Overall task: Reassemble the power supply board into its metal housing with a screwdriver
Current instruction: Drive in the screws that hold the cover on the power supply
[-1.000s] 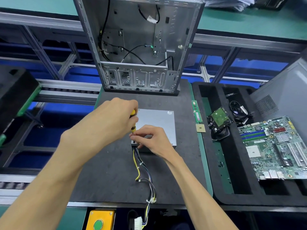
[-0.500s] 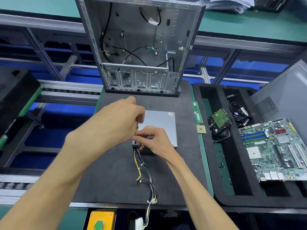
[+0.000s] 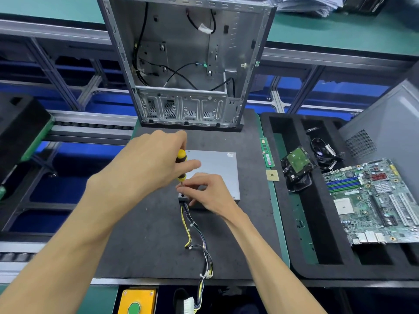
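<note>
The left hand [image 3: 156, 164] has lifted a little since a moment ago, so more of the yellow-and-black screwdriver [image 3: 181, 165] handle now shows below its fingers. That grip is clenched around the handle, the tool standing nearly upright with its tip down at the near left corner of the power supply housing [image 3: 215, 168]. The right hand [image 3: 208, 191] pinches the thin shaft just above the tip, its other fingers resting on the housing's near edge.

The grey metal housing lies flat on the dark mat [image 3: 147, 234] that covers the table. From its near end a bundle of yellow, black and blue wires [image 3: 195, 236] trails toward the table's front edge, ending in a white connector [image 3: 188, 304] that hangs past it.

Behind the housing stands an open computer case [image 3: 186, 64], its inside facing the person. To the right, a memory stick [image 3: 267, 152] and a processor chip [image 3: 272, 175] lie on the mat's green border. Beyond them a black foam tray [image 3: 317, 257] holds a hard drive [image 3: 298, 162], a coil of cables [image 3: 324, 152] and a green motherboard [image 3: 371, 200]. A yellow box with a green button [image 3: 136, 302] sits below the table's front edge.
</note>
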### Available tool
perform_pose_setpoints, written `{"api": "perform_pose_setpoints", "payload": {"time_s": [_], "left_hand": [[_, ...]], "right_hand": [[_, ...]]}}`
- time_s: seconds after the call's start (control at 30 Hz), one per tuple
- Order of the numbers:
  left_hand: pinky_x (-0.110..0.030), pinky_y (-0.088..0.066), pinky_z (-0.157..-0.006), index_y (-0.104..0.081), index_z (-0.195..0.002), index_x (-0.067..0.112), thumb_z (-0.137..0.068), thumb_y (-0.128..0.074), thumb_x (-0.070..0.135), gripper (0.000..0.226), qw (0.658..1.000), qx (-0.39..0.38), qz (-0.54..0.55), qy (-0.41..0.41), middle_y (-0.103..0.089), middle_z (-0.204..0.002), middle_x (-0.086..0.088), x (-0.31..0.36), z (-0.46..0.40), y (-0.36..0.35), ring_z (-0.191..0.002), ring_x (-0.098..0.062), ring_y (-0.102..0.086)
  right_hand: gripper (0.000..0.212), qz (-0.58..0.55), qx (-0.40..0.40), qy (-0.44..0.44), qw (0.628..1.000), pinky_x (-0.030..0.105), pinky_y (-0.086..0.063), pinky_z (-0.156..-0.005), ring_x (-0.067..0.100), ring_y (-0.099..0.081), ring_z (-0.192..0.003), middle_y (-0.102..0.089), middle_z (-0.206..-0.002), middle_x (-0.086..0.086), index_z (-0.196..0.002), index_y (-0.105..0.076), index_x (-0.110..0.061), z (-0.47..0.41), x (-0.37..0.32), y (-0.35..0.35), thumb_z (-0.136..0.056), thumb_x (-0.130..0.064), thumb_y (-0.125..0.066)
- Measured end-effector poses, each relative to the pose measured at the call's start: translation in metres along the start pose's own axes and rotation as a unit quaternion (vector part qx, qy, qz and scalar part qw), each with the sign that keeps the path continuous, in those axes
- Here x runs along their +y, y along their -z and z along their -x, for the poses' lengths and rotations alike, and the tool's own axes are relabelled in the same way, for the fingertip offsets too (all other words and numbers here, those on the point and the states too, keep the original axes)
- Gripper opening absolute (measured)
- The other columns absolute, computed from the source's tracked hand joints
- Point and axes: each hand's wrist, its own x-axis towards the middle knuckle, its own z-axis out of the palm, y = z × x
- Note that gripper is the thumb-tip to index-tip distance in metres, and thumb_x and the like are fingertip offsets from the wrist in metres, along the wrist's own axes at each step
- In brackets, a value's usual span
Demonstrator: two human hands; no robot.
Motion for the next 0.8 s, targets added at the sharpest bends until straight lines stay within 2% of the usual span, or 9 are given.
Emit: {"api": "perform_pose_setpoints", "payload": {"time_s": [0.13, 0.23, 0.37, 0.43, 0.5, 0.57, 0.63, 0.73, 0.8], "left_hand": [[-0.034, -0.042, -0.069, -0.056, -0.091, 0.027, -0.095, -0.060, 0.030, 0.006, 0.998, -0.020, 0.043, -0.036, -0.051, -0.076, 0.012, -0.002, -0.002, 0.005, -0.077, -0.015, -0.054], [-0.034, -0.046, -0.073, -0.061, -0.088, 0.030, -0.088, -0.057, 0.007, 0.024, 0.992, -0.076, 0.073, -0.075, -0.054, -0.086, 0.014, -0.003, 0.001, 0.009, -0.077, -0.009, -0.053], [-0.038, -0.051, -0.081, -0.055, -0.109, 0.037, -0.090, -0.062, 0.034, 0.020, 0.997, -0.054, 0.032, -0.051, -0.059, -0.095, 0.012, -0.001, 0.004, 0.002, -0.092, -0.020, -0.059], [-0.036, -0.049, -0.072, -0.057, -0.100, 0.030, -0.089, -0.061, 0.051, 0.024, 1.000, -0.014, 0.010, -0.008, -0.062, -0.087, 0.007, -0.001, 0.004, -0.001, -0.087, -0.026, -0.062], [-0.035, -0.045, -0.068, -0.059, -0.091, 0.025, -0.092, -0.059, 0.044, 0.019, 1.000, 0.002, 0.019, -0.009, -0.058, -0.082, 0.004, -0.001, 0.004, -0.001, -0.084, -0.028, -0.061], [-0.035, -0.044, -0.072, -0.063, -0.092, 0.027, -0.094, -0.057, 0.023, 0.007, 0.997, -0.039, 0.033, -0.050, -0.054, -0.088, 0.008, -0.001, 0.002, 0.000, -0.088, -0.022, -0.058], [-0.037, -0.047, -0.081, -0.065, -0.097, 0.030, -0.092, -0.054, 0.011, 0.022, 0.992, -0.078, 0.049, -0.080, -0.051, -0.097, 0.009, 0.000, 0.003, 0.002, -0.093, -0.018, -0.057], [-0.039, -0.050, -0.082, -0.057, -0.111, 0.033, -0.092, -0.061, 0.038, 0.021, 0.996, -0.053, 0.033, -0.057, -0.055, -0.099, 0.009, 0.004, 0.005, -0.001, -0.094, -0.020, -0.059], [-0.036, -0.048, -0.072, -0.055, -0.099, 0.028, -0.091, -0.059, 0.051, 0.024, 1.000, -0.013, -0.002, -0.013, -0.060, -0.090, 0.003, 0.004, 0.004, -0.004, -0.087, -0.027, -0.060]], "right_hand": [[0.011, 0.000, 0.001, 0.001, 1.000, 0.031, -0.060, -0.058, 0.014, -0.065, -0.062, -0.073, -0.086, -0.005, -0.090, -0.083, -0.031, 0.000, 0.000, 0.000, -0.087, -0.020, -0.082], [0.008, -0.008, 0.005, -0.002, 1.000, 0.027, -0.058, -0.056, 0.012, -0.065, -0.061, -0.073, -0.084, -0.007, -0.089, -0.084, -0.028, 0.000, 0.000, 0.000, -0.086, -0.021, -0.083], [0.014, -0.013, 0.007, -0.009, 1.000, 0.028, -0.058, -0.056, 0.013, -0.064, -0.062, -0.071, -0.080, -0.008, -0.085, -0.083, -0.035, 0.000, 0.000, 0.000, -0.086, -0.021, -0.084], [0.009, -0.011, 0.007, -0.012, 1.000, 0.028, -0.058, -0.056, 0.013, -0.064, -0.065, -0.072, -0.082, -0.005, -0.089, -0.084, -0.030, -0.001, 0.001, 0.000, -0.086, -0.021, -0.084], [0.007, -0.007, 0.004, -0.010, 1.000, 0.029, -0.059, -0.056, 0.013, -0.064, -0.065, -0.072, -0.081, -0.007, -0.091, -0.084, -0.024, -0.001, 0.002, 0.000, -0.086, -0.020, -0.084], [0.006, -0.008, 0.002, -0.011, 1.000, 0.028, -0.059, -0.056, 0.013, -0.064, -0.065, -0.073, -0.082, -0.008, -0.090, -0.084, -0.022, -0.001, 0.002, -0.001, -0.086, -0.018, -0.084], [0.010, -0.007, 0.002, -0.006, 1.000, 0.027, -0.058, -0.055, 0.011, -0.063, -0.063, -0.072, -0.080, -0.010, -0.086, -0.083, -0.026, -0.001, 0.002, 0.000, -0.086, -0.017, -0.083], [0.005, -0.007, 0.002, -0.013, 1.000, 0.027, -0.058, -0.056, 0.011, -0.063, -0.062, -0.073, -0.081, -0.009, -0.088, -0.084, -0.023, -0.001, 0.003, 0.001, -0.085, -0.019, -0.083], [0.006, 0.000, 0.005, -0.017, 1.000, 0.031, -0.059, -0.057, 0.012, -0.065, -0.064, -0.075, -0.086, -0.004, -0.091, -0.084, -0.023, -0.001, 0.004, 0.001, -0.085, -0.023, -0.084]]}}
